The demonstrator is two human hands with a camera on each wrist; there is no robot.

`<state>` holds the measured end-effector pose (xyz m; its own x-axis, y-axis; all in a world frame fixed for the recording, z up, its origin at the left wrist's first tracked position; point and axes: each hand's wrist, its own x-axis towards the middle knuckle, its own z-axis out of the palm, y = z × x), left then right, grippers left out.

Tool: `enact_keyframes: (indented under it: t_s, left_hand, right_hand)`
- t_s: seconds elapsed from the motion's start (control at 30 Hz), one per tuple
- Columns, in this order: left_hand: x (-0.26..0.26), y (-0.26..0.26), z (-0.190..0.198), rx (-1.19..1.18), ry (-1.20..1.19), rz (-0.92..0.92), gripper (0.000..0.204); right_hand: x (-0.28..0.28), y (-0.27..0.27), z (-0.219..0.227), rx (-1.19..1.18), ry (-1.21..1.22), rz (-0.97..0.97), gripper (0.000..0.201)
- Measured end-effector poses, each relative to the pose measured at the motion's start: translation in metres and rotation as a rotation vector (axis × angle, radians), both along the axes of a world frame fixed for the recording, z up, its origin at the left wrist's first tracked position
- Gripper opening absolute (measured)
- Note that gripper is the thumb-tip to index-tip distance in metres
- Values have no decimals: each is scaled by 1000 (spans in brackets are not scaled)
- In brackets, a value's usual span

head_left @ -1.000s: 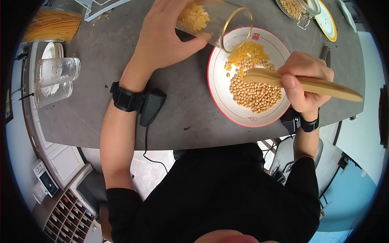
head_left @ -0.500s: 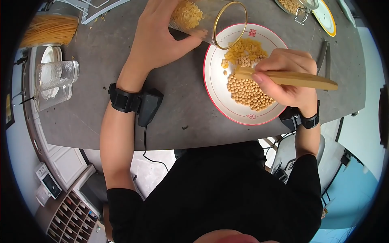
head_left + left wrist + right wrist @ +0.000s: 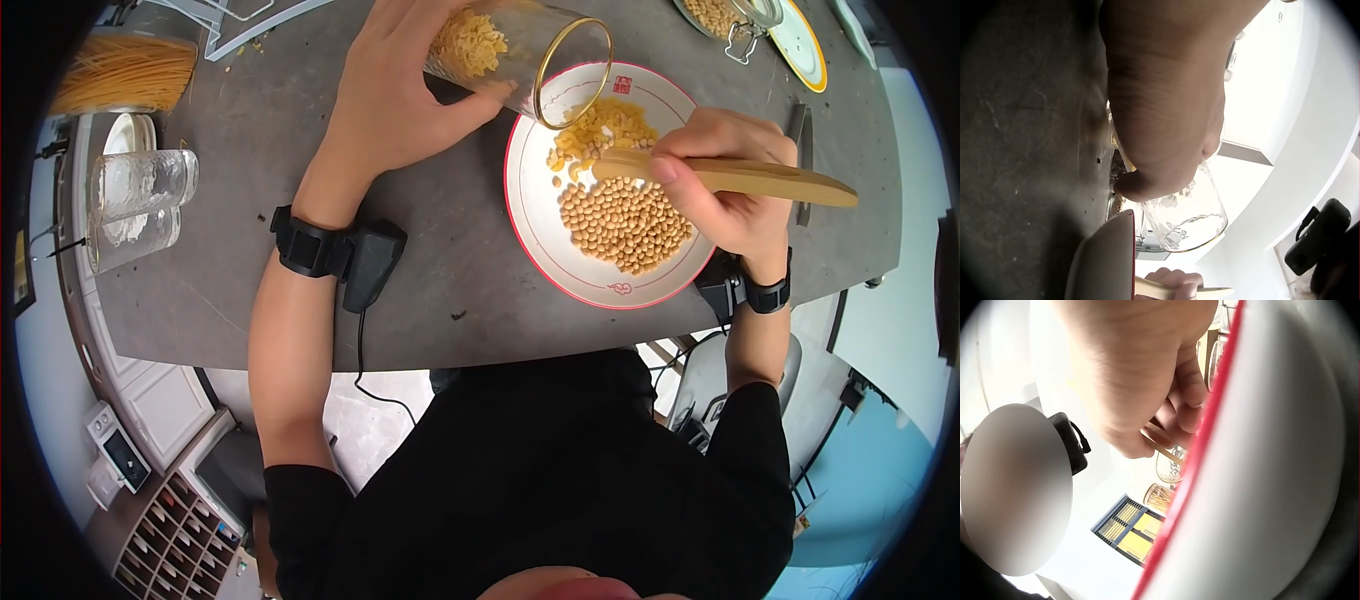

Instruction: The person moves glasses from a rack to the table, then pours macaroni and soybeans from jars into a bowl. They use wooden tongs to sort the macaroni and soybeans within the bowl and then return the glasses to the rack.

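Observation:
In the head view my left hand (image 3: 395,100) grips a gold-rimmed glass (image 3: 530,60) tipped on its side. Small yellow pasta pieces (image 3: 470,45) lie inside, and the glass mouth overhangs the far left rim of a white bowl (image 3: 535,235) with a red edge. A pile of yellow pasta pieces (image 3: 620,120) sits at the bowl's far side, with round beige beans (image 3: 625,225) nearer me. My right hand (image 3: 735,180) holds a flat wooden utensil (image 3: 790,182) over the bowl, its broad end by the pasta. In the right wrist view, the red rim hides that end.
Two clear glasses (image 3: 145,190) and a jar of spaghetti (image 3: 125,72) lie at the left. A clip-top jar of beans (image 3: 715,15) and a yellow-rimmed plate (image 3: 800,45) stand at the far right. Metal tongs (image 3: 803,150) lie beyond my right hand. A white rack (image 3: 265,30) is far left.
My right hand and the wooden utensil went left over the bowl, then slightly back to the right. The tipped glass shifted a little and stays over the rim; pasta is still inside.

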<state>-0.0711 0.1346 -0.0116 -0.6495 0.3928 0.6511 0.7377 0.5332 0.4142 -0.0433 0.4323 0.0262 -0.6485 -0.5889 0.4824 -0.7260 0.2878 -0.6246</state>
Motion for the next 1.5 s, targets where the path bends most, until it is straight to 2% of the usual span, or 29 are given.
enact_keyframes:
  t_s: [0.17,0.7,0.8,0.87,0.9,0.97,1.03,1.1,1.17,1.27,1.3,1.43,1.5]
  left_hand:
    - [-2,-1,-3,14,3,-4,65]
    - [1,0,2,-3,-21,6,66]
    - [1,1,2,-1,-19,1,65]
    - [0,1,-1,2,-14,-1,65]
    - [0,0,-5,-21,6,2,66]
    - [0,0,-8,-46,24,1,68]
    - [-1,0,-8,-56,61,-25,67]
    - [-1,1,-8,-53,56,-25,68]
    - [-1,1,-9,-50,52,-21,68]
    - [0,0,-9,-23,11,-5,68]
    - [0,-1,-9,-10,-6,-3,68]
    - [0,1,-9,-9,-14,5,68]
    - [0,1,-9,-10,-10,8,68]
  right_hand:
    - [1,-7,-2,101,32,-13,13]
    - [4,-9,0,179,165,20,12]
    - [3,-2,-1,103,91,24,10]
    - [4,2,-4,-195,-131,-47,10]
    - [5,1,-5,-194,-131,-48,10]
    - [6,-2,-8,-539,-159,-99,10]
    - [5,-3,-9,-502,-99,-136,10]
    - [2,-6,-6,-292,42,-138,10]
    - [3,3,-4,-312,-54,-93,8]
    - [2,0,-3,-98,-225,8,4]
    - [2,-4,-4,-98,-223,5,4]
    - [3,-11,-9,-27,-90,36,13]
    - [5,-13,-3,121,80,72,17]
